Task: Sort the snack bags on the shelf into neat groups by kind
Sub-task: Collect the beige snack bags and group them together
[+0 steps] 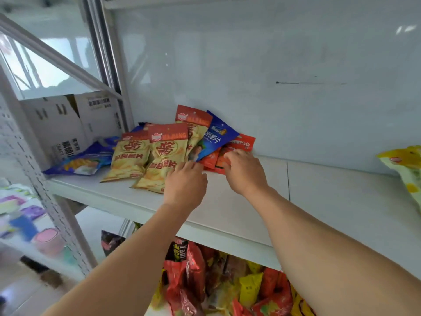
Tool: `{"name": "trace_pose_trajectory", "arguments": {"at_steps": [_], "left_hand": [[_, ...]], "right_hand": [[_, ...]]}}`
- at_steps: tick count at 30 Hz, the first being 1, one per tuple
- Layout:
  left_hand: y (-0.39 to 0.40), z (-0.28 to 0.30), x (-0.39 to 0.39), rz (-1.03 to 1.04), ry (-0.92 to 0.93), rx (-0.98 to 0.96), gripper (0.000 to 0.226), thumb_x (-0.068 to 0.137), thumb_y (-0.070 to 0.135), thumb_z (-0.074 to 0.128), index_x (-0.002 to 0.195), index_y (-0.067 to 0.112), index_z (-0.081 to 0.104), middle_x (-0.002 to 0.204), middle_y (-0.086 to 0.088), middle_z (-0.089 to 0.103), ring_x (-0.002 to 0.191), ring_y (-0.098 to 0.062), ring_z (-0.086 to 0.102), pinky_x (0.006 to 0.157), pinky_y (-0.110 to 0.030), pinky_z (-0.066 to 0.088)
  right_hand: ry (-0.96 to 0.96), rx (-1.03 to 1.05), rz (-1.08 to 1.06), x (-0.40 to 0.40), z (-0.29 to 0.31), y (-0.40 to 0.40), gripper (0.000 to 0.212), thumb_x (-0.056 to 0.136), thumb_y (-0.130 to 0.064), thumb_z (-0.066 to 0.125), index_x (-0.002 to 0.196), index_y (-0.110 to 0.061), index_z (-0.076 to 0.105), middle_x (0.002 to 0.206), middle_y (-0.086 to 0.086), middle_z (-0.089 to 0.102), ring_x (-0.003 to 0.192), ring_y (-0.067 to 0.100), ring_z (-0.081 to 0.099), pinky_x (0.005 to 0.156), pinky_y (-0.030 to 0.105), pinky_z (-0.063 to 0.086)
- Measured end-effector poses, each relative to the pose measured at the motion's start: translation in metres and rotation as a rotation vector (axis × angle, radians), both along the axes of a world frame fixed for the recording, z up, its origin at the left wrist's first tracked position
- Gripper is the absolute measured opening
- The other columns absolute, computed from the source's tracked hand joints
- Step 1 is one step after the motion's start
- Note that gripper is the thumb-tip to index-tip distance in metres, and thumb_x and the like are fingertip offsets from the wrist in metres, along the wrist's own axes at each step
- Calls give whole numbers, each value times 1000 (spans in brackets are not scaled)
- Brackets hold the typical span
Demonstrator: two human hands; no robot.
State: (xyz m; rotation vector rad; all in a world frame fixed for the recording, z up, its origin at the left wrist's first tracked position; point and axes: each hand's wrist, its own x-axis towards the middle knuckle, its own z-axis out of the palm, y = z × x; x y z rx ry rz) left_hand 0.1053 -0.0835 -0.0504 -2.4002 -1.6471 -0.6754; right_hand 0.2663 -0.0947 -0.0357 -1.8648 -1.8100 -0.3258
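Note:
A pile of snack bags lies on the white shelf (239,213). Three yellow bags with red tops (163,153) lie side by side, one partly behind the others. A blue bag (214,137) leans over an orange-red bag (241,143) against the back wall. Another blue bag (84,159) lies flat at the left. My left hand (185,183) rests on the lower edge of a yellow bag, near the blue one. My right hand (245,171) has its fingers on the orange-red bag; its grip is hidden.
A yellow-green bag (407,169) sits at the shelf's right edge. Cardboard boxes (73,124) stand behind the left upright post (123,87). The shelf below holds several red and yellow bags (227,283). A side rack at the left holds blurred items (27,222).

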Motion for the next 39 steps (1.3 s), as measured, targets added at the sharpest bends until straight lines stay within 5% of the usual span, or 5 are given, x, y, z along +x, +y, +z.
{"name": "trace_pose_trajectory", "arguments": {"at_steps": [8, 20, 30, 34, 39], "left_hand": [[90, 2, -56, 264, -425, -295, 71, 100, 45, 51, 155, 5, 28, 156, -17, 39, 146, -37, 31, 119, -48, 29], [140, -17, -88, 241, -366, -484, 119, 73, 83, 61, 154, 3, 26, 153, -11, 45, 146, -35, 34, 117, -45, 34], [121, -8, -89, -18, -721, -484, 121, 72, 44, 89, 161, 22, 9, 155, -11, 31, 137, -34, 45, 104, -47, 46], [116, -8, -90, -141, -849, -511, 120, 66, 49, 90, 157, 41, 12, 144, -4, 51, 122, -31, 61, 96, -51, 56], [95, 1, -73, -240, -882, -509, 101, 80, 34, 85, 157, 26, 21, 122, 5, 67, 104, -25, 68, 77, -35, 53]], "right_hand": [[765, -208, 3, -57, 14, 103, 49, 104, -39, 46, 142, -9, 45, 141, 11, 55, 127, 31, 54, 87, 31, 42], [1390, -216, -209, -98, 5, 156, 32, 97, -39, 62, 102, -9, 55, 76, 1, 53, 64, 15, 50, 73, 33, 48], [1541, -151, -150, -94, 3, 114, 31, 89, -48, 68, 104, -21, 71, 104, 7, 76, 96, 24, 72, 87, 40, 59], [1608, -121, -77, -79, 4, 88, 39, 95, -42, 63, 124, -17, 65, 113, 14, 75, 102, 27, 73, 92, 46, 57], [1660, -34, -98, -55, 5, 57, 34, 96, -38, 64, 121, -15, 64, 103, 10, 78, 93, 28, 76, 87, 52, 59]]}}
